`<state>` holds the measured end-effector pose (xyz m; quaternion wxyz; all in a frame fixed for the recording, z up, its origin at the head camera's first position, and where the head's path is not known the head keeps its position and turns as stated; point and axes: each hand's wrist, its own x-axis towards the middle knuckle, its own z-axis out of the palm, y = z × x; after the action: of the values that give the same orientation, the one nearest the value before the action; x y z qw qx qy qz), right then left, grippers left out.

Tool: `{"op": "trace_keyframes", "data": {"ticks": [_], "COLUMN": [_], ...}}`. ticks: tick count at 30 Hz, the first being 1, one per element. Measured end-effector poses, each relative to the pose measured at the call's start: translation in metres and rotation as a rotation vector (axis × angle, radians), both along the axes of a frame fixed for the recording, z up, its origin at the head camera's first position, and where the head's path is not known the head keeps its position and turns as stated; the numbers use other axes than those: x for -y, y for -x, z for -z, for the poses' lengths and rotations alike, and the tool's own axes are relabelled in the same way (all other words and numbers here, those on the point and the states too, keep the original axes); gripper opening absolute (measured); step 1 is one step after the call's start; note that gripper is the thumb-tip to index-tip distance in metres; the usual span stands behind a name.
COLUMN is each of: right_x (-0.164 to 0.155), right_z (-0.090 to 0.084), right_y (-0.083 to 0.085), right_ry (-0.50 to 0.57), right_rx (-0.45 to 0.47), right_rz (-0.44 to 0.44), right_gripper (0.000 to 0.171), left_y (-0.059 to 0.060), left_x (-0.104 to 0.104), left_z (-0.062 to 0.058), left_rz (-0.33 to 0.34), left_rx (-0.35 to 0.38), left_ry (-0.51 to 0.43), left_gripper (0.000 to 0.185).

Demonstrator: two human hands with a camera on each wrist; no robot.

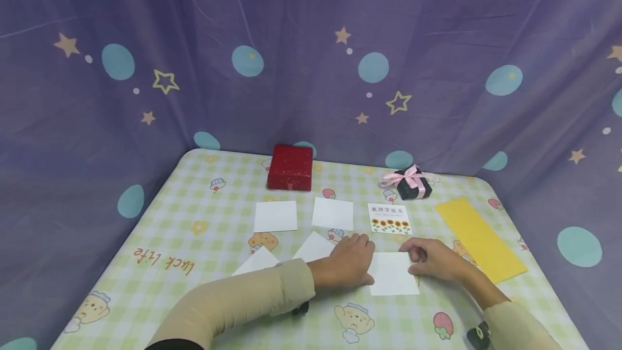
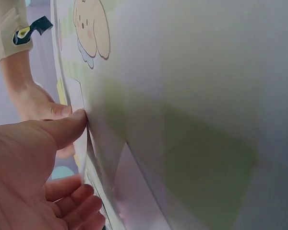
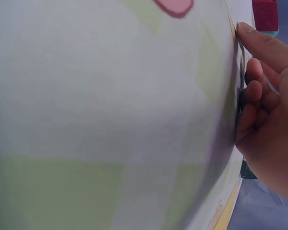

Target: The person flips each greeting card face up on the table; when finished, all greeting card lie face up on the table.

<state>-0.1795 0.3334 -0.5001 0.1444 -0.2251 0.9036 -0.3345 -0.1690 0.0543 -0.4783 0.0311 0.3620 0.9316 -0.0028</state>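
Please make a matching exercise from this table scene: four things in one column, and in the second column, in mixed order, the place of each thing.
Things:
1. red box
2. black box with pink ribbon
3. yellow sheet
4. sunflower card

Places:
a. near the right edge of the table
b. at the back of the table, left of the middle
c. just behind the right hand
d. at the back of the table, right of the middle

Pairs: 1-b, 2-d, 3-a, 4-c
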Motion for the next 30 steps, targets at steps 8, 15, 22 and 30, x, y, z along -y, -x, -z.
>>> {"op": "trace_keyframes", "data": {"ticks": [8, 15, 22, 30], "right_x": [-0.008, -0.020, -0.032, -0.032], "right_z": [-0.005, -0.007, -0.011, -0.011], "right_y": [0.008, 0.012, 0.013, 0.009], "right_ry": [-0.028, 0.224, 0.486, 0.393], "right_rx": [0.004, 0.207, 0.313, 0.254], "right_rz": [0.024, 0.088, 0.077, 0.154], "right_gripper": [0.017, 0.022, 0.036, 0.037], "left_y": [0.006, 0.017, 0.021, 0.020], "left_x": [-0.001, 0.000, 0.000, 0.001], "left_z": [-0.006, -0.009, -0.013, -0.011], "left_rz": [0.018, 0.109, 0.167, 0.186], "left_rx": [-0.027, -0.189, -0.252, -0.194], "left_ry": [-0.102, -0.235, -0.326, -0.310], "left_gripper": [0.056, 0.034, 0.017, 0.021]}}
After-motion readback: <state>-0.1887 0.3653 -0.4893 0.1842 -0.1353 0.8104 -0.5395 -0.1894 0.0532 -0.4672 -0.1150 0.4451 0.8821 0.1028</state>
